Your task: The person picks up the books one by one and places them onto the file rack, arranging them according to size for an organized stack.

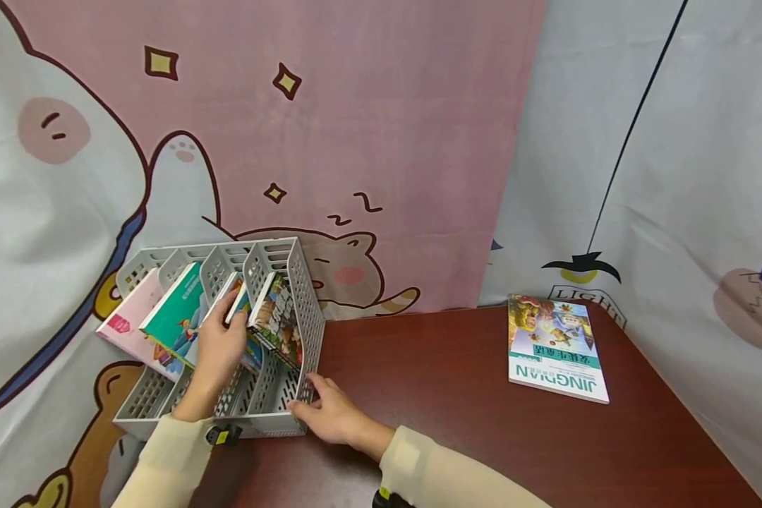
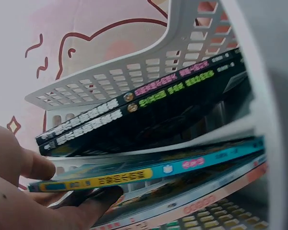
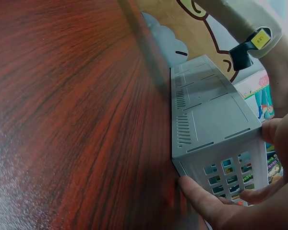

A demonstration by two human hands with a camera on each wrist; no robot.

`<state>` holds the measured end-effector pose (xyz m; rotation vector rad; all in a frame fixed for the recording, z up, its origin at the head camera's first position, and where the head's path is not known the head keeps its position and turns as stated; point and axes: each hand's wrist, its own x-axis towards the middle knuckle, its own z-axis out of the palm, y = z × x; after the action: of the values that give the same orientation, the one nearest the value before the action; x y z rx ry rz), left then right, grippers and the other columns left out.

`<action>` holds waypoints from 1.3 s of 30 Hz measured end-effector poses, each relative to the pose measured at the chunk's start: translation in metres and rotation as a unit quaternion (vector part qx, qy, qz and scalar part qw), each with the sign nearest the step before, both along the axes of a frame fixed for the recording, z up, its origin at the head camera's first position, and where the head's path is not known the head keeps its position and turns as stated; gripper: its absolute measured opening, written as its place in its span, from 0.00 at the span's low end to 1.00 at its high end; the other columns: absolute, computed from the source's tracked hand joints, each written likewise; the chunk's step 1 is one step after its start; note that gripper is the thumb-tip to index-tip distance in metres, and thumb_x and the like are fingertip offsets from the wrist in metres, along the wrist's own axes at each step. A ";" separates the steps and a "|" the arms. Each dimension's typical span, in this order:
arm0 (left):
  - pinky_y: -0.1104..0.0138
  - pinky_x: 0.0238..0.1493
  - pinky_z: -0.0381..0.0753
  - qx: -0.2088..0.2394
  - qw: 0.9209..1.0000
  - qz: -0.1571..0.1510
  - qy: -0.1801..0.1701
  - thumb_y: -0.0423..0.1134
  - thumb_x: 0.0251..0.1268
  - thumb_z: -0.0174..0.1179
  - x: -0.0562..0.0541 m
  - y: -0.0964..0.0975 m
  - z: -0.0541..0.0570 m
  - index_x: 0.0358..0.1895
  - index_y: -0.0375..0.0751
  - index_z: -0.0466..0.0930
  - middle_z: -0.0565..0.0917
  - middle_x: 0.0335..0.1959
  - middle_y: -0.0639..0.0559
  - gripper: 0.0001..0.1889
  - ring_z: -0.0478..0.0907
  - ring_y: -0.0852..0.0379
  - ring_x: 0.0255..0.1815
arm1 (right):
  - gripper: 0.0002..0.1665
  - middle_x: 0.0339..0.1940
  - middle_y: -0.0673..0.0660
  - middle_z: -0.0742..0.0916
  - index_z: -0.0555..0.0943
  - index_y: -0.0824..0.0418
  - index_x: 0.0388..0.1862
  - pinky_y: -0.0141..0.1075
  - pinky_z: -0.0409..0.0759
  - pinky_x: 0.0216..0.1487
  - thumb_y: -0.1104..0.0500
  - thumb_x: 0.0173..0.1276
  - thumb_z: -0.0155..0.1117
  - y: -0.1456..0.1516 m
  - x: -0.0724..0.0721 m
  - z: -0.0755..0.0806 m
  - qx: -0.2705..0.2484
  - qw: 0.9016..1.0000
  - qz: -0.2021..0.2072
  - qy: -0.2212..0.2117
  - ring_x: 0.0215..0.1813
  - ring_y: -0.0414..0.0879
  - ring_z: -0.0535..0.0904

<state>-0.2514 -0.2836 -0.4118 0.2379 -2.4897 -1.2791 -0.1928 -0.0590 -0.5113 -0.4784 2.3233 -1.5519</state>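
A light grey slotted desk organizer (image 1: 273, 425) stands at the left of the table, with upright books leaning in its compartments. My left hand (image 1: 221, 349) reaches into it from above. Thumb and fingers pinch a thin book with a blue and yellow spine (image 2: 173, 168). Just beside that one, in the left wrist view, stands a book with a pale pink spine (image 2: 197, 208). Two dark-spined books (image 2: 101, 117) lean in the compartment at the right end. My right hand (image 1: 338, 416) grips the organizer's front right corner, its thumb at the front rim and fingers against the side wall.
Further left in the organizer lean a green book (image 1: 176, 310) and a pink book (image 1: 136, 317). One more book (image 1: 555, 349) lies flat on the dark red wooden table (image 1: 419, 367) at the right. Printed cloth (image 1: 406, 141) hangs behind the table.
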 end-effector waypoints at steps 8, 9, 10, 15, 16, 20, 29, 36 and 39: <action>0.76 0.40 0.69 -0.070 0.986 0.039 0.143 0.35 0.87 0.50 0.014 0.012 0.010 0.76 0.45 0.82 0.83 0.77 0.44 0.22 0.83 0.42 0.72 | 0.46 0.76 0.68 0.78 0.68 0.62 0.86 0.34 0.86 0.52 0.41 0.78 0.70 0.000 0.000 -0.001 -0.006 1.000 0.001 0.008 0.51 0.43 0.89; 0.75 0.36 0.69 -0.080 0.982 0.041 0.164 0.35 0.86 0.52 0.015 0.015 0.011 0.71 0.44 0.85 0.84 0.75 0.45 0.20 0.86 0.41 0.68 | 0.46 0.76 0.68 0.78 0.68 0.62 0.86 0.34 0.86 0.52 0.41 0.78 0.70 -0.001 0.000 -0.001 -0.007 1.000 0.001 0.007 0.51 0.43 0.89; 0.73 0.31 0.68 -0.089 0.978 0.042 0.186 0.33 0.85 0.53 0.017 0.017 0.012 0.67 0.42 0.89 0.86 0.73 0.44 0.19 0.87 0.41 0.65 | 0.46 0.76 0.68 0.78 0.68 0.62 0.86 0.34 0.86 0.52 0.41 0.78 0.70 -0.001 0.000 -0.001 -0.007 1.000 0.001 0.006 0.51 0.43 0.89; 0.65 0.30 0.75 -0.105 0.960 0.041 0.256 0.32 0.82 0.57 0.023 0.033 0.014 0.52 0.39 0.94 0.94 0.58 0.43 0.14 0.88 0.42 0.39 | 0.46 0.77 0.68 0.78 0.68 0.61 0.86 0.35 0.87 0.52 0.41 0.79 0.70 -0.001 0.000 -0.001 -0.005 1.000 0.000 -0.010 0.53 0.42 0.89; 0.64 0.36 0.77 -0.103 0.959 0.040 0.262 0.31 0.81 0.57 0.024 0.036 0.014 0.51 0.39 0.95 0.94 0.55 0.43 0.14 0.89 0.43 0.42 | 0.47 0.77 0.67 0.78 0.68 0.61 0.86 0.36 0.87 0.52 0.40 0.79 0.70 -0.001 0.000 -0.001 -0.004 1.000 0.000 -0.014 0.53 0.42 0.89; 0.67 0.42 0.76 -0.087 0.962 0.026 0.258 0.33 0.83 0.59 0.030 0.048 0.015 0.49 0.43 0.95 0.95 0.48 0.46 0.13 0.87 0.56 0.39 | 0.46 0.78 0.68 0.76 0.67 0.61 0.86 0.38 0.88 0.51 0.41 0.79 0.70 0.000 0.000 0.000 -0.017 0.999 0.006 -0.036 0.53 0.43 0.88; 0.73 0.24 0.78 0.000 0.979 -0.085 0.183 0.33 0.84 0.58 0.039 0.084 0.008 0.49 0.49 0.95 0.95 0.37 0.49 0.14 0.85 0.67 0.27 | 0.44 0.76 0.67 0.80 0.71 0.62 0.84 0.50 0.84 0.68 0.42 0.79 0.70 0.004 -0.002 0.004 -0.020 0.999 0.012 -0.023 0.67 0.58 0.86; 0.68 0.28 0.85 0.005 0.981 -0.154 0.119 0.31 0.81 0.59 0.044 0.117 -0.008 0.50 0.54 0.94 0.94 0.36 0.55 0.14 0.88 0.60 0.27 | 0.34 0.60 0.59 0.89 0.73 0.51 0.82 0.38 0.85 0.38 0.51 0.81 0.69 0.017 -0.004 0.005 -0.102 0.993 0.034 -0.054 0.41 0.59 0.90; 0.67 0.34 0.88 0.004 0.980 -0.173 0.100 0.32 0.81 0.61 0.045 0.132 -0.018 0.52 0.53 0.93 0.94 0.37 0.54 0.13 0.91 0.57 0.31 | 0.28 0.55 0.55 0.90 0.77 0.50 0.76 0.36 0.83 0.36 0.52 0.81 0.69 0.030 -0.004 0.004 -0.100 0.993 0.028 -0.055 0.40 0.57 0.90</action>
<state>-0.2063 -0.1521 -0.4296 -0.3230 -2.4215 -1.3640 -0.1965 -0.0292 -0.5074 -0.4869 2.0668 -1.7474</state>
